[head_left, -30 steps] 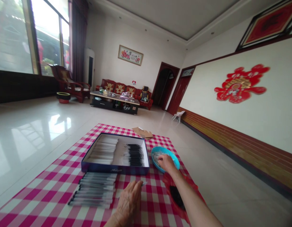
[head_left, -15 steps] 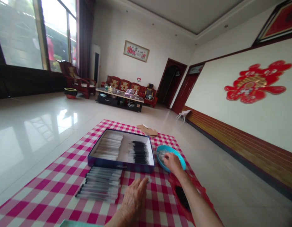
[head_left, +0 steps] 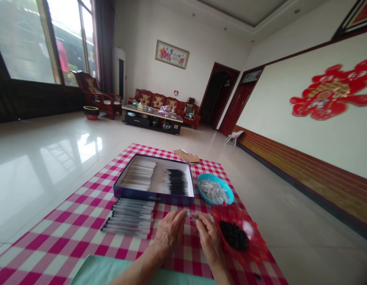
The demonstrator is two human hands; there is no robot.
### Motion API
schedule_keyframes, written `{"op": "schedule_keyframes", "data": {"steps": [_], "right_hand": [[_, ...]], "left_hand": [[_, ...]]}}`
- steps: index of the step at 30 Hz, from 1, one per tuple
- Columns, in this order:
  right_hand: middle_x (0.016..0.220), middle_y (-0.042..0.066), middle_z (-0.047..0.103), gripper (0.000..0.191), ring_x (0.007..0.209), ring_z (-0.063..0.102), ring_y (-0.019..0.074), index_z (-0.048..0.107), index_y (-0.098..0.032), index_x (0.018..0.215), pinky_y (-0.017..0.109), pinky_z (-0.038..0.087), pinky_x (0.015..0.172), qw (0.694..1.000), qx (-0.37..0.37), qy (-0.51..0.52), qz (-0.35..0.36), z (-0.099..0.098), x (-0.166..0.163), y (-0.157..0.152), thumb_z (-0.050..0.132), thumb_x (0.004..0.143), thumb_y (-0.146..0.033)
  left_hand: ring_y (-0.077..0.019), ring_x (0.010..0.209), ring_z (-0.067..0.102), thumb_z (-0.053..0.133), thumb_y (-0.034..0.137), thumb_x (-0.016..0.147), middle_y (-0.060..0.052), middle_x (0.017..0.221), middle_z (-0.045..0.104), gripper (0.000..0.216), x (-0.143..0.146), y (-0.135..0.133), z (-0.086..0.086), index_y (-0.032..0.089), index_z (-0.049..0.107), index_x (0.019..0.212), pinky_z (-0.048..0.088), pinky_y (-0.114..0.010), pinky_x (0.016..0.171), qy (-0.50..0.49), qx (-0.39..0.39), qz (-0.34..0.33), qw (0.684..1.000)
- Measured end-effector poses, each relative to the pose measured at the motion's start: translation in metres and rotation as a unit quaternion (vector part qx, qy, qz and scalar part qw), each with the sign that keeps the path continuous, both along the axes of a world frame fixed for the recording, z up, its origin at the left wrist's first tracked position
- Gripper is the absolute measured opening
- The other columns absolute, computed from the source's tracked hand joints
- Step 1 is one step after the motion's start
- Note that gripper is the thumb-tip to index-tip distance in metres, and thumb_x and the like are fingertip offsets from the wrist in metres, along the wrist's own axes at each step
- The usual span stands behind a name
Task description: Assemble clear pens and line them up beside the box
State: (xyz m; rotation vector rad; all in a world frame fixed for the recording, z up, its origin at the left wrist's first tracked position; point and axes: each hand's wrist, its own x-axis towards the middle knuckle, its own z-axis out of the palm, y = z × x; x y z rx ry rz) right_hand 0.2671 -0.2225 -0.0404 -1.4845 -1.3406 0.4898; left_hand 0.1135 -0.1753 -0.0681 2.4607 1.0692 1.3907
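Note:
My left hand is closed around a pen, mostly hidden by the fingers; its clear tip sticks out to the right. Facing it, my right hand pinches a small clear plastic piece, blurred, close to that tip. I cannot tell whether the two touch. Left of my hands, a row of translucent pens with black ends lies on the checked cloth. A turquoise bowl beyond my right hand holds small clear pieces. Beside that hand stands a red petal-edged dish with small black pieces.
A shallow blue box behind the pens holds white tubes and thin dark-ended refills. Brown cardboard lies at the table's far edge. Pale green cloth covers the near edge. One black piece lies near the dish.
My right hand has left the turquoise bowl and come back toward me, to the pen tip at my left hand. The left hand stays nearly in place. The view has tilted down slightly.

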Motion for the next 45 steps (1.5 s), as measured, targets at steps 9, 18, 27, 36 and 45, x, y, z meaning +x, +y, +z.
{"op": "schedule_keyframes", "data": {"steps": [9,18,27,36,45], "right_hand": [[0.092,0.006,0.07,0.025,0.087,0.063,0.0245,0.066,-0.022,0.092,0.034,0.05,0.078,0.999,0.008,0.042,-0.016,0.009,-0.005,-0.002,0.052,0.082,-0.04],[0.092,0.005,0.067,0.031,0.082,0.064,0.023,0.063,-0.02,0.095,0.035,0.051,0.075,0.991,0.005,0.134,-0.026,-0.002,-0.007,-0.003,0.051,0.084,-0.047],[0.09,0.004,0.069,0.028,0.085,0.065,0.0222,0.066,-0.021,0.093,0.031,0.052,0.076,0.981,0.015,0.193,0.003,-0.006,-0.013,-0.002,0.065,0.077,-0.044],[0.1,0.004,0.071,0.027,0.09,0.064,0.0212,0.071,-0.023,0.097,0.03,0.051,0.079,0.957,-0.013,0.288,0.035,-0.006,-0.017,-0.001,0.067,0.076,-0.041],[0.104,0.005,0.072,0.038,0.102,0.063,0.0234,0.071,-0.022,0.104,0.033,0.049,0.088,0.931,-0.031,0.362,-0.024,-0.027,-0.023,0.004,0.072,0.071,-0.042]], "left_hand": [[-0.016,0.068,0.056,0.037,0.021,0.093,-0.003,0.075,0.057,0.031,-0.003,-0.004,0.007,0.023,0.059,0.114,0.041,-0.023,0.058,0.079,-0.049,-0.042,0.995],[-0.0158,0.072,0.057,0.036,0.02,0.094,-0.003,0.078,0.056,0.034,-0.002,-0.004,0.001,0.025,0.055,0.121,0.041,-0.023,0.061,0.081,-0.077,-0.055,0.992],[-0.0157,0.071,0.058,0.037,0.02,0.093,-0.004,0.078,0.058,0.031,-0.004,-0.006,0.007,0.022,0.058,0.116,0.044,-0.023,0.062,0.07,-0.094,-0.082,0.99],[-0.0145,0.065,0.053,0.034,0.02,0.094,-0.003,0.072,0.055,0.028,0.002,-0.002,0.004,0.018,0.056,0.078,0.041,-0.023,0.059,0.045,-0.095,-0.079,0.991],[-0.0121,0.056,0.046,0.034,0.021,0.096,-0.001,0.069,0.051,0.03,0.003,-0.006,0.001,0.019,0.057,0.076,0.032,-0.023,0.052,0.058,-0.112,-0.042,0.991]]}}
